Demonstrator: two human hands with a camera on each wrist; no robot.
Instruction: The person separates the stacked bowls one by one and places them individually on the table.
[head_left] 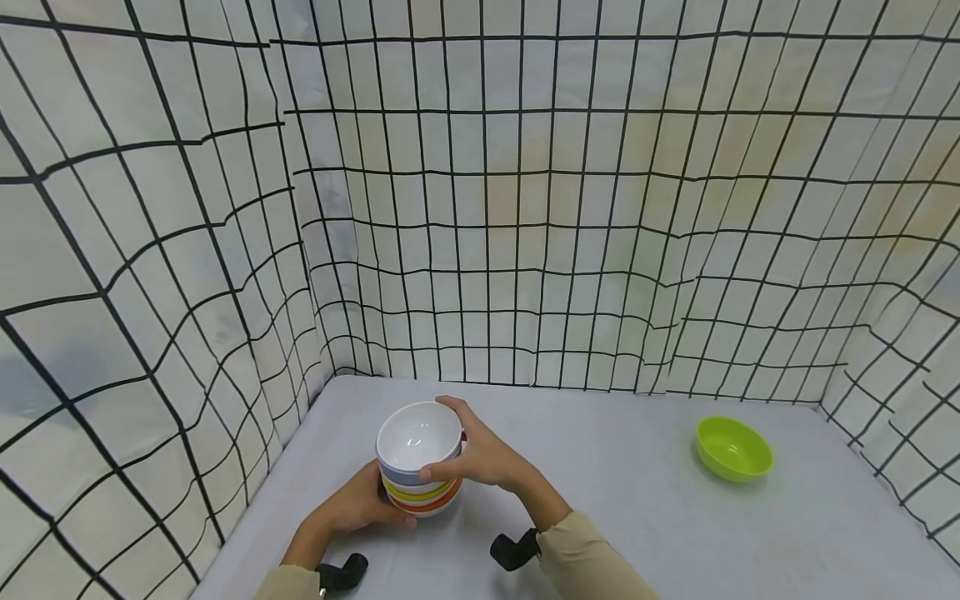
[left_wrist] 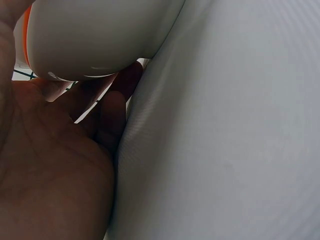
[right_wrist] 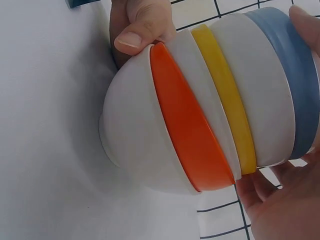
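Three white bowls are nested in a stack at the left of the table. The top bowl has a blue band [head_left: 405,478], the middle one a yellow band [right_wrist: 227,100] and the bottom one an orange band [right_wrist: 190,120]. My left hand [head_left: 360,504] grips the orange-banded bowl low on its side, thumb in front. In the left wrist view, fingers of the left hand [left_wrist: 55,165] reach beneath that bowl, against the table. My right hand [head_left: 487,450] holds the blue-banded bowl at its rim from the right. The orange-banded bowl sits tilted against the yellow-banded one.
A green bowl [head_left: 733,450] stands upright on the right part of the white-covered table [head_left: 622,508]. Pale walls with a black grid net [head_left: 517,225] enclose the table at the back and both sides. Dark wrist devices [head_left: 514,551] sit by both sleeves.
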